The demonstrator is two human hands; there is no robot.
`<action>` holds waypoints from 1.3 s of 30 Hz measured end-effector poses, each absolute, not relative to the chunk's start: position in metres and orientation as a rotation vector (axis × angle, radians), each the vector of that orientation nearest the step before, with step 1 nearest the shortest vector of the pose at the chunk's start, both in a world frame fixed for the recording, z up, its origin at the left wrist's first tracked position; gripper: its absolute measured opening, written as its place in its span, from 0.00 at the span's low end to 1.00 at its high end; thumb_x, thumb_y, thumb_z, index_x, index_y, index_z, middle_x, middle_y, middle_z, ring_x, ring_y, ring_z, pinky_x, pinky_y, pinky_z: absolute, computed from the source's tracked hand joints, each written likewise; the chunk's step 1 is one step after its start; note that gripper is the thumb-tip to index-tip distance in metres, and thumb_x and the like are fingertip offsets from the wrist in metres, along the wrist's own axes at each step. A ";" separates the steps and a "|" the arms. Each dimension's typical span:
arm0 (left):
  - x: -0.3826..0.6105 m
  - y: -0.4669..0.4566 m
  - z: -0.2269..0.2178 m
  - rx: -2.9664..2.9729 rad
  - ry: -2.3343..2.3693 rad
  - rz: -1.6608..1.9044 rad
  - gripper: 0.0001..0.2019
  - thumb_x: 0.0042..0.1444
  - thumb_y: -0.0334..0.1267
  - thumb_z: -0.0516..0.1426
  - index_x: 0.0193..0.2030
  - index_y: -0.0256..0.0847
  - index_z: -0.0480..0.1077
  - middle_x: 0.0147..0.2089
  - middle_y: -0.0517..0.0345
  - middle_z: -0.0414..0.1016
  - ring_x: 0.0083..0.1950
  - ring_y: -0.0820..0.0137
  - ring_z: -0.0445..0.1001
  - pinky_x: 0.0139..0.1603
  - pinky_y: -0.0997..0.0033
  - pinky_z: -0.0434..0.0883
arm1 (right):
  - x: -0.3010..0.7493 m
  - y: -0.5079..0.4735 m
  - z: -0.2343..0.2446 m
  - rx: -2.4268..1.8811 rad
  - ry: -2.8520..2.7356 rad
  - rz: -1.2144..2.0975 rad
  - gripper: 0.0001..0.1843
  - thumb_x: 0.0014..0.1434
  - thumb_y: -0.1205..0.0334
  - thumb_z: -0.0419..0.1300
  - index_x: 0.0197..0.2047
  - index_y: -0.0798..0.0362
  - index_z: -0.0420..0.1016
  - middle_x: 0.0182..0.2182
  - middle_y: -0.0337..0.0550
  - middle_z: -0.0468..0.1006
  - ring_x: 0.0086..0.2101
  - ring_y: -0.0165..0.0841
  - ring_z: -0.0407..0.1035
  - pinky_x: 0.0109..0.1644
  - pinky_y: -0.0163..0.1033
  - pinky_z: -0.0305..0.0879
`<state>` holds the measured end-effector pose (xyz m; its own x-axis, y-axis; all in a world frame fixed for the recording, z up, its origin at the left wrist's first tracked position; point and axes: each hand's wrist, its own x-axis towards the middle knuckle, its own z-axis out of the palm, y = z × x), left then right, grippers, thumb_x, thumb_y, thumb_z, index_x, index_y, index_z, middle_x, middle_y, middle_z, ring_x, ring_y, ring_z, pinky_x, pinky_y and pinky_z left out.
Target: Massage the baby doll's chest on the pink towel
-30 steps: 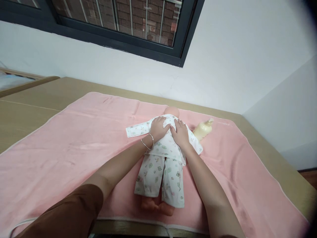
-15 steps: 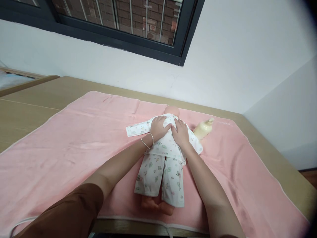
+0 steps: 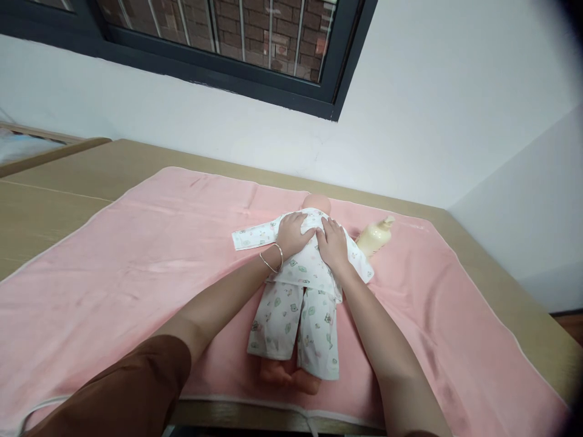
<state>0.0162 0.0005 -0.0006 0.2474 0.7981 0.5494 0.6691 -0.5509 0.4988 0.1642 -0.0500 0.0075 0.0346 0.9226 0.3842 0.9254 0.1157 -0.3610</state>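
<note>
A baby doll (image 3: pixel 317 203) in a white patterned top (image 3: pixel 304 271) and matching trousers (image 3: pixel 276 318) lies stretched out, its head toward the wall and its bare feet toward me. My left hand (image 3: pixel 293 235) rests flat on the upper left of the top, fingers apart, a silver bangle on the wrist. On the upper right side, my right hand (image 3: pixel 333 244) lies flat with its fingers spread. The two thumbs almost meet at the middle. The doll's left-side sleeve sticks out sideways; no doll hand shows there.
Under the doll is a pink blanket (image 3: pixel 182 243) with a pale edge, spread over a wooden table (image 3: pixel 150 159). A pale yellow bottle (image 3: pixel 374 237) lies tilted beside the right sleeve. Beyond the table rise a white wall (image 3: pixel 392 133) and a dark-framed window (image 3: pixel 337 91).
</note>
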 end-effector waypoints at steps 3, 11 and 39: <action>0.016 0.001 -0.001 2.349 1.404 1.182 0.22 0.57 0.45 0.59 0.57 0.39 0.70 0.59 0.46 0.74 0.62 0.56 0.70 0.68 0.53 0.62 | 0.164 -0.050 0.008 -1.794 -1.864 0.001 0.30 0.71 0.50 0.40 0.69 0.56 0.61 0.68 0.55 0.61 0.68 0.45 0.52 0.71 0.56 0.45; 0.017 0.001 0.001 2.339 1.419 1.184 0.21 0.57 0.43 0.59 0.55 0.37 0.71 0.56 0.46 0.76 0.58 0.56 0.72 0.64 0.55 0.65 | 0.163 -0.050 0.008 -1.792 -1.857 -0.008 0.29 0.70 0.52 0.43 0.68 0.56 0.61 0.67 0.54 0.63 0.68 0.46 0.53 0.71 0.56 0.45; 0.019 -0.010 0.004 2.294 1.530 1.257 0.12 0.57 0.39 0.58 0.47 0.42 0.71 0.50 0.51 0.76 0.55 0.58 0.71 0.59 0.57 0.66 | 0.159 -0.055 0.007 -1.702 -1.760 -0.189 0.22 0.67 0.58 0.49 0.55 0.59 0.76 0.57 0.55 0.76 0.60 0.46 0.66 0.65 0.49 0.60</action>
<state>0.0189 -0.0098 0.0039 0.1485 0.8082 0.5699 0.7159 -0.4855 0.5019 0.1586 -0.0547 0.0070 0.0784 0.8324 0.5486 0.9298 0.1375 -0.3415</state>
